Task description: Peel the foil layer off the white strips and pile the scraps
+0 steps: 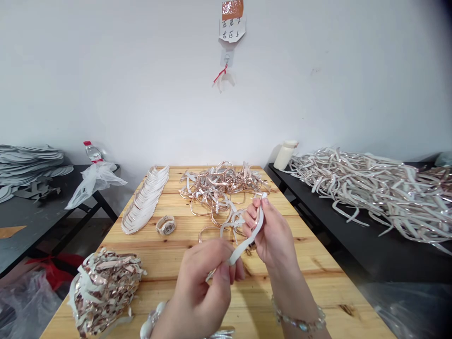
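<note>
A narrow white strip (247,242) is stretched between my two hands above the wooden table. My left hand (208,282) pinches its lower end between thumb and fingers. Higher up and to the right, my right hand (271,230) grips the other end, the tip showing above the thumb. Behind the hands lies a tangle of rose-gold and white strips (222,183), with a few loose loops trailing toward my fingers. Part of a silvery bundle (221,333) shows at the bottom edge, below my left hand.
The wooden table (300,292) also carries a row of overlapping white strips (146,202), a small coiled roll (165,225) and a heap of shiny scraps (106,287). Black tables flank it, the right one bearing a large strip pile (370,188), the left one a bottle (93,152).
</note>
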{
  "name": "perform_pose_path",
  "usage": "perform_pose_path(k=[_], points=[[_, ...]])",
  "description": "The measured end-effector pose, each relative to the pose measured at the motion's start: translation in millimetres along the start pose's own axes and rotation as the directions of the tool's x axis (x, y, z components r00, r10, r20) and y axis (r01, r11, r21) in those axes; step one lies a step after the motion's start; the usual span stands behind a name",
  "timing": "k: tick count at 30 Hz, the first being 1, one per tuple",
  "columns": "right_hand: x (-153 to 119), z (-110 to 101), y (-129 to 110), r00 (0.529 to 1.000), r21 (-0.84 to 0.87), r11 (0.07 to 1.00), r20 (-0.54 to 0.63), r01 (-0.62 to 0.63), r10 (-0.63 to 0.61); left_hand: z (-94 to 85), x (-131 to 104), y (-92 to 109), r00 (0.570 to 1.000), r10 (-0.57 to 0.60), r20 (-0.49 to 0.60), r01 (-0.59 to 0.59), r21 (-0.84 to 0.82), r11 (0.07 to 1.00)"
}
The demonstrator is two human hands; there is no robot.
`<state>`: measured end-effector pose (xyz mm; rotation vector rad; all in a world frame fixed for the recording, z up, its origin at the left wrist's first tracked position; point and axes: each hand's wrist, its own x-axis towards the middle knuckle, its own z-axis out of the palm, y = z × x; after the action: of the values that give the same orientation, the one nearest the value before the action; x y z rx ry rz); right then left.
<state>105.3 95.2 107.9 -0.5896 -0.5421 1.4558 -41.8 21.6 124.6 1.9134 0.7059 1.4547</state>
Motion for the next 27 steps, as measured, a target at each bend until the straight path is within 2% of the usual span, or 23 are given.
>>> perform_pose_path(k=[5,9,12,15,17,19,21,22,23,24,25,26,27], points=[[8,-9,-14,0.995,0.101,0.995,-0.099,0.021,-0.011,-5.3,1,-1,0.997,0.072,-0.018,-0.071,0.050,0.996],[3,-7,-22,0.973,0.089,0.973,-0.101,0.215,-0.206,-11.2,3,-8,0.993,-0.005,-0.119,0.013,0.061,0.998],[-9,0,-19,0.936,0.001,0.936,0.019,0.352,-0.352,-10.1,5,-16,0.965,-0.068,-0.254,0.156,0.342,0.927],[-21,7,-10,0.908,-0.084,0.913,0.179,0.399,-0.380,-3.7,8,-24,0.936,-0.001,-0.352,0.225,0.596,0.771],[-28,11,-4,0.888,-0.115,0.901,0.261,0.418,-0.378,-1.3,9,-27,0.911,0.100,-0.400,0.204,0.649,0.733],[-32,12,-1,0.870,-0.132,0.891,0.315,0.435,-0.378,-3.4,11,-28,0.861,0.195,-0.469,0.179,0.639,0.748],[-35,12,0,0.860,-0.137,0.882,0.329,0.451,-0.389,-9.1,11,-25,0.816,0.219,-0.536,0.188,0.603,0.775],[-35,12,1,0.858,-0.136,0.879,0.326,0.458,-0.397,-12.0,11,-24,0.821,0.191,-0.539,0.203,0.587,0.784],[-36,13,1,0.858,-0.133,0.878,0.323,0.460,-0.400,-14.2,11,-22,0.851,0.133,-0.508,0.219,0.572,0.790],[-36,14,1,0.859,-0.131,0.880,0.322,0.456,-0.397,-14.9,11,-20,0.901,0.045,-0.431,0.227,0.558,0.798],[-37,15,1,0.864,-0.129,0.885,0.321,0.447,-0.389,-14.1,11,-19,0.949,-0.063,-0.308,0.228,0.540,0.810],[-37,16,1,0.871,-0.127,0.893,0.317,0.431,-0.375,-11.6,12,-19,0.972,-0.169,-0.161,0.229,0.518,0.824],[-38,17,2,0.881,-0.123,0.904,0.308,0.410,-0.358,-7.9,12,-19,0.967,-0.255,-0.023,0.233,0.493,0.838]])
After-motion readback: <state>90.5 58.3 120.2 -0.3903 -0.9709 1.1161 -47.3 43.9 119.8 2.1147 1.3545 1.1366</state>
